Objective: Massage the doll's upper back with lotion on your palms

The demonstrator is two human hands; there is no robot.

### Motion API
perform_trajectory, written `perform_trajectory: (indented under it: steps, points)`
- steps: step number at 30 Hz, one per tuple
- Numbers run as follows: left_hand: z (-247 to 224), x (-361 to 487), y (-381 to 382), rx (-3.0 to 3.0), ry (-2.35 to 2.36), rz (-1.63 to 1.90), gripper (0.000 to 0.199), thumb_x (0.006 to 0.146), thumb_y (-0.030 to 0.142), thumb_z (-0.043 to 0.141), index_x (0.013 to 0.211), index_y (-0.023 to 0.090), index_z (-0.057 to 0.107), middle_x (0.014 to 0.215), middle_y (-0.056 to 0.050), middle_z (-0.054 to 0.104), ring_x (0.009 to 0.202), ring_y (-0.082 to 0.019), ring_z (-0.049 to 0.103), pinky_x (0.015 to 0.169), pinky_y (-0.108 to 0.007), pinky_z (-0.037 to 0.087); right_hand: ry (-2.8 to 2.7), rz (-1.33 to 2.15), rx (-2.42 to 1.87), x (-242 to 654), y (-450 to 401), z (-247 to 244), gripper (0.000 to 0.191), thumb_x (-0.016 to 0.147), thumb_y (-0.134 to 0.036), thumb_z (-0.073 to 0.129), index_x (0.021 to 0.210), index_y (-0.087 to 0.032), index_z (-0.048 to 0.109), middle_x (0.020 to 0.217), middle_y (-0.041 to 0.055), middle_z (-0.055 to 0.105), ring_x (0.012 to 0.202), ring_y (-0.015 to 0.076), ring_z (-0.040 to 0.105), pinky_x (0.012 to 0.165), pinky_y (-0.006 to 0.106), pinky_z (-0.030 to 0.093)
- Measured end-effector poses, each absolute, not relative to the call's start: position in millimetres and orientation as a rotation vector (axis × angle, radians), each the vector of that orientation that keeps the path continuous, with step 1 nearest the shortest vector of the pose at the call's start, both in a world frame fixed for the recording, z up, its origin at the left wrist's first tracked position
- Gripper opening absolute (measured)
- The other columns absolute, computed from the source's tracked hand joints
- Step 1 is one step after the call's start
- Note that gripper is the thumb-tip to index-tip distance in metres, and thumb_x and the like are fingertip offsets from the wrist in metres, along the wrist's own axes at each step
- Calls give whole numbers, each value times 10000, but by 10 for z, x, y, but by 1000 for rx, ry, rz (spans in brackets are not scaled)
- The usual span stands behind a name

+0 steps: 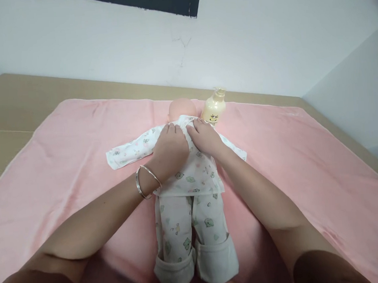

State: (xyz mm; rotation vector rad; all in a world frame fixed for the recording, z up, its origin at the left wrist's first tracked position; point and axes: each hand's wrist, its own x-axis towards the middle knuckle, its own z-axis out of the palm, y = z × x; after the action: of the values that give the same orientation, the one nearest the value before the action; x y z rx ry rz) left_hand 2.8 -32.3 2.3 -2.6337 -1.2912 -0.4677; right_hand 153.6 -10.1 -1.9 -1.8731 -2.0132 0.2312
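A baby doll lies stretched out with its bald head away from me. It has on a white patterned baby shirt and matching pants with thickly rolled cuffs. My left hand, a silver bangle at its wrist, has its fingers curled on the shirt's upper part, left of the neckline. On the other side of the neckline, my right hand grips the shirt with bent fingers. My fingertips partly hide the fabric they hold. Both sleeves spread out sideways, and the doll's feet show only in part at the bottom edge.
Under the doll is a pink blanket spread over a wooden table. A pale yellow pump bottle stands just right of the doll's head. Behind the table rises a white wall with a dark frame.
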Motion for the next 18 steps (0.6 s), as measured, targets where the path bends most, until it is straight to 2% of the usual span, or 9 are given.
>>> perform_trajectory:
  steps: [3, 7, 11, 14, 18]
  points:
    - [28, 28, -320, -2665, -1289, -444, 348, 892, 52, 343, 904, 115, 685, 969, -192, 674, 1016, -321, 615, 961, -482, 499, -2040, 133, -1891, 1489, -176, -25, 470, 1055, -313, 291, 1279, -54, 613, 1413, 239, 614, 1384, 354, 525, 1175, 521, 389]
    - [-17, 10, -86, -2696, -1677, -760, 227, 916, 185, 398, 851, 182, 616, 974, -133, 682, 938, -268, 619, 888, -433, 522, -2105, -41, -1832, 1337, -461, 6, 481, 1047, -263, 286, 1318, -14, 596, 1398, 252, 626, 1395, 365, 528, 1189, 501, 395]
    - [-52, 18, 41, -2652, -1935, -991, 174, 892, 247, 419, 850, 196, 580, 961, -108, 692, 905, -241, 622, 879, -399, 528, -2165, -34, -1807, 1257, -618, 72, 554, 1041, -235, 264, 1438, 76, 493, 1502, 289, 527, 1474, 373, 447, 1250, 488, 336]
    - [-78, 38, 8, -2634, -1887, -983, 228, 908, 243, 392, 904, 178, 611, 992, -129, 700, 972, -265, 634, 960, -435, 528, -2155, 163, -1843, 1314, -501, 88, 579, 1044, -252, 274, 1505, 66, 424, 1579, 269, 445, 1529, 363, 365, 1270, 490, 305]
    - [-141, 55, -46, -2600, -1725, -1055, 343, 921, 207, 374, 1088, 112, 658, 1269, -184, 665, 1280, -301, 567, 1206, -492, 406, -2073, 317, -1836, 1440, -252, 35, 644, 1042, -364, 327, 1562, 15, 357, 1658, 235, 325, 1574, 361, 263, 1294, 536, 228]
